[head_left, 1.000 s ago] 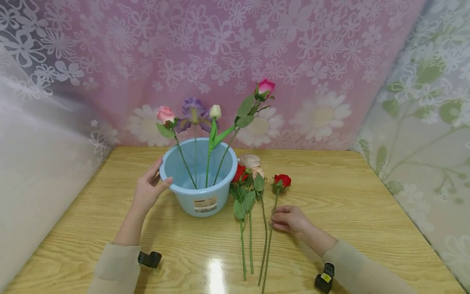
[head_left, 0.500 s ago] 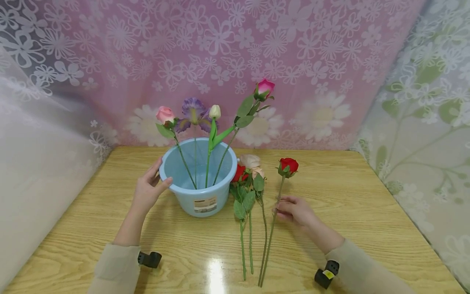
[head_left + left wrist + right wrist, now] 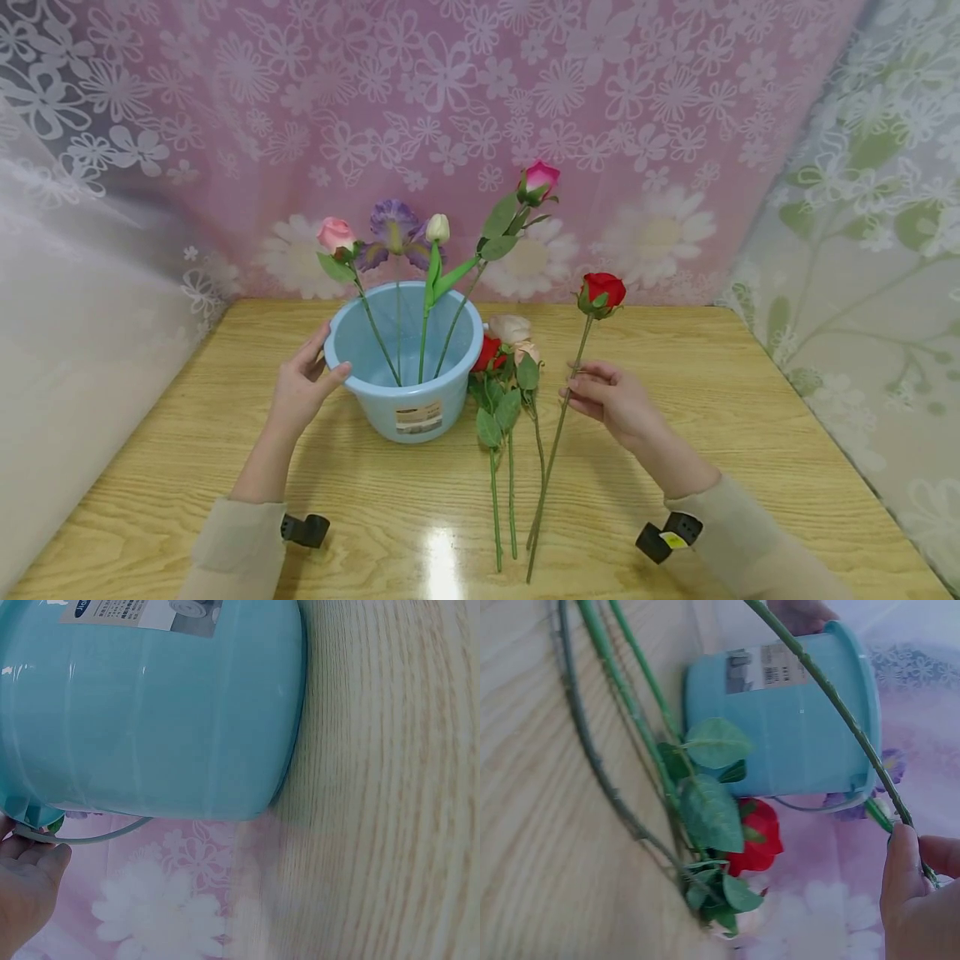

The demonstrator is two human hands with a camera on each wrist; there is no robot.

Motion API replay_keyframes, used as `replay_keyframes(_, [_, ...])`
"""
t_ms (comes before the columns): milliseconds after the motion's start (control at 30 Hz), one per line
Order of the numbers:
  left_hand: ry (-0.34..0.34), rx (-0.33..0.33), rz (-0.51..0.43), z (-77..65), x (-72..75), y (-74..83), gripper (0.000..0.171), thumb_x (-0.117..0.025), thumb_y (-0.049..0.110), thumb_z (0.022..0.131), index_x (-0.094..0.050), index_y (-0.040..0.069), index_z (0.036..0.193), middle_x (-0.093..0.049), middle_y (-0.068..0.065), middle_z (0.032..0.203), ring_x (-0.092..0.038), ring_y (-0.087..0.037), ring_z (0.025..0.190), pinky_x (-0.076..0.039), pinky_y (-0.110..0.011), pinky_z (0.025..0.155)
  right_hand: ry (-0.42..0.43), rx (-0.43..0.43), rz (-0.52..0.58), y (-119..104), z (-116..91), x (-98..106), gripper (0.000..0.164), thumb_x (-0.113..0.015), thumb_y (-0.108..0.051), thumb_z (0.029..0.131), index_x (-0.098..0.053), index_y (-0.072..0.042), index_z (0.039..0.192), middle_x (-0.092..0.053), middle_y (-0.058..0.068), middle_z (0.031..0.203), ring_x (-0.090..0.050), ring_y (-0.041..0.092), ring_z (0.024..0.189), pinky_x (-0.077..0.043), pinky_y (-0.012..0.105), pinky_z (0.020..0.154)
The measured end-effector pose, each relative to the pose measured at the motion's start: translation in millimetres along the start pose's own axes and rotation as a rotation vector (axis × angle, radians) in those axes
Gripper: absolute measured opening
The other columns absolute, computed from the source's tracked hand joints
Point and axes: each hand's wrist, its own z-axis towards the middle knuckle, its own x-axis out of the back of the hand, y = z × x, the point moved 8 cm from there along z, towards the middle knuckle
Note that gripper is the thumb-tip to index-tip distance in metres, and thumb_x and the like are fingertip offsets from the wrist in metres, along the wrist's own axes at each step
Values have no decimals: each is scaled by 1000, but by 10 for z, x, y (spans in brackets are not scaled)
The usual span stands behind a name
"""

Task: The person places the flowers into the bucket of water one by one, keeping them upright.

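My left hand [image 3: 302, 387] grips the rim of a light blue bucket [image 3: 375, 408] at its left side, thumb over the near edge. Inside the bucket lean a pink rose [image 3: 337, 237], a purple iris [image 3: 395, 229], a white tulip [image 3: 438, 229] and a magenta rosebud [image 3: 540, 182]. My right hand [image 3: 617, 406] pinches the stem of a red rose [image 3: 602, 293] between thumb and fingers, its bloom raised and its stem slanting down toward the table's front. In the right wrist view, the pinched stem [image 3: 832, 697] crosses in front of the bucket.
Beside the bucket's right side lie another red rose [image 3: 489, 354], a cream rose [image 3: 510, 327] and a peach rose [image 3: 527, 353], stems toward the front of the wooden table [image 3: 720, 400]. A pink flowered curtain [image 3: 637, 108] stands behind the table.
My right hand has lifted the red rose up and slightly right, away from the flowers lying on the table. The left hand and bucket have stayed in place.
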Motion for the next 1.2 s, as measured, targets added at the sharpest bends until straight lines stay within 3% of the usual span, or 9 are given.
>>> replay_keyframes(167, [4,1,-3,1,2,-5,63,-62,4,81,-30,-3,134,-27,-16,140,-24,-27,128,-29,-26,100,-11,27,7,-147,-21,-69,27,-51,5,86,-46,2,113,-58,4,81,-63,17,81,-52,23,71])
replay_keyframes(433, [7,-5,-7,5,6,-19,62,-62,3,81,-30,-5,134,-28,-18,139,-25,-28,127,-31,-19,98,-4,43,28,-267,-36,-137,20,-52,5,85,-54,-3,104,-58,5,81,-63,17,81,-52,23,71])
replay_keyframes(633, [9,6,-13,3,6,-14,63,-62,4,81,-30,-4,134,-28,-17,140,-25,-28,127,-31,-21,99,-1,69,19,-348,-26,-204,21,-53,4,85,-51,-1,105,-59,4,82,-63,15,79,-52,23,73])
replay_keyframes(933, [11,-4,-9,0,7,5,62,-62,3,81,-31,-4,134,-28,-17,139,-25,-27,128,-30,-24,100,5,109,33,-507,7,-342,19,-53,5,85,-61,-9,94,-59,4,79,-63,16,76,-52,23,70])
replay_keyframes(1200, [9,-10,-12,1,-2,-4,63,-62,3,81,-30,-5,134,-28,-18,139,-25,-28,127,-31,-22,99,-14,175,89,-719,61,-530,16,-51,6,85,-60,-6,91,-58,4,77,-63,17,74,-53,25,71])
